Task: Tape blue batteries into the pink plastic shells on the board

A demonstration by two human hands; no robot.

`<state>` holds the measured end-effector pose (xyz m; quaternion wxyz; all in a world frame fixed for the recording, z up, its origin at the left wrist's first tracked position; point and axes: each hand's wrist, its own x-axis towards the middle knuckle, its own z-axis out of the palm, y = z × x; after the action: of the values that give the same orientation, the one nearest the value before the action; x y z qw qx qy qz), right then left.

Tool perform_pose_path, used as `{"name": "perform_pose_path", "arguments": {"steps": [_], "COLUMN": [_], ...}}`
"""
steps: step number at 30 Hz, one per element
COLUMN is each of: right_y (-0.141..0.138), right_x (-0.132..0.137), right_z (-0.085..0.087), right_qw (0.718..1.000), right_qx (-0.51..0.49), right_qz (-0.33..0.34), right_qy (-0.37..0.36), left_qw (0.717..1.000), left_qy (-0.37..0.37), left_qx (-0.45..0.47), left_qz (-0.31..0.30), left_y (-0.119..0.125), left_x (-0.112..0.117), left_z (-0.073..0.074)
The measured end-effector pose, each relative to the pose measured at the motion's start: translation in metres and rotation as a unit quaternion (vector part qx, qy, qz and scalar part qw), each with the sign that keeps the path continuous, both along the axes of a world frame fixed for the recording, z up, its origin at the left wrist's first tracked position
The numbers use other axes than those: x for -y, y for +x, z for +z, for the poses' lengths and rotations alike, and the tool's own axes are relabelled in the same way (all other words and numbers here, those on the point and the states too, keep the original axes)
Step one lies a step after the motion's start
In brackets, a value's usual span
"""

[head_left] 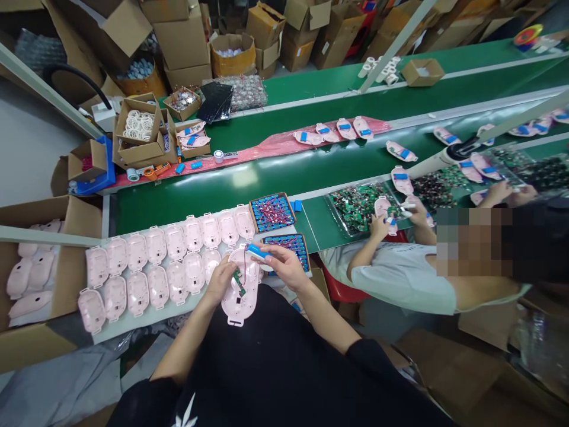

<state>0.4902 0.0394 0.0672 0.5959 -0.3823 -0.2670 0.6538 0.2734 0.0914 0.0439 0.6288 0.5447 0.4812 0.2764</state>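
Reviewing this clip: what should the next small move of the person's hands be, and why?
Probably lower the blue battery in the right hand into the pink plastic shell. It is held just above the shell, while the left hand steadies the shell, with the green circuit board against it.

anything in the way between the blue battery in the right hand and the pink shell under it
Nothing solid: the blue battery pack in the right hand sits just over the pink plastic shell held by the left hand. Only thin red wires and a small green circuit board lie over the shell, beside the pack.
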Motion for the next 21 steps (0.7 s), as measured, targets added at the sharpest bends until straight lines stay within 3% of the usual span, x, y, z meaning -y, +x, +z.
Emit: {"name": "perform_pose_path", "arguments": {"steps": [5, 8, 12, 16, 21], "right_y": [-0.012, -0.014, -0.014, -0.013, -0.006], "right_x": [0.0, -0.001, -0.005, -0.007, -0.007], "right_z": [-0.005, -0.01, -0.01, 0.001, 0.021], "right_qw": [0.996, 0.986, 0.978, 0.979, 0.99], "right_qx": [-0.063, -0.106, -0.122, -0.12, -0.082], "right_qz": [-0.05, -0.114, -0.155, -0.146, -0.113], "right_qy": [-0.043, -0.062, -0.07, -0.073, -0.012], "left_qw": [0.999, 0.997, 0.995, 0.994, 0.991], "left_qy": [-0.045, -0.072, -0.095, -0.037, 0.057], "left_qx": [-0.001, 0.0, 0.005, -0.031, -0.093], "left_qz": [-0.008, -0.01, 0.038, 0.102, 0.072], "left_y": [-0.003, -0.01, -0.016, -0.013, -0.015], "left_x": [0.004, 0.007, 0.008, 0.007, 0.009], "left_z": [0.003, 0.0, 0.0, 0.002, 0.001]}}
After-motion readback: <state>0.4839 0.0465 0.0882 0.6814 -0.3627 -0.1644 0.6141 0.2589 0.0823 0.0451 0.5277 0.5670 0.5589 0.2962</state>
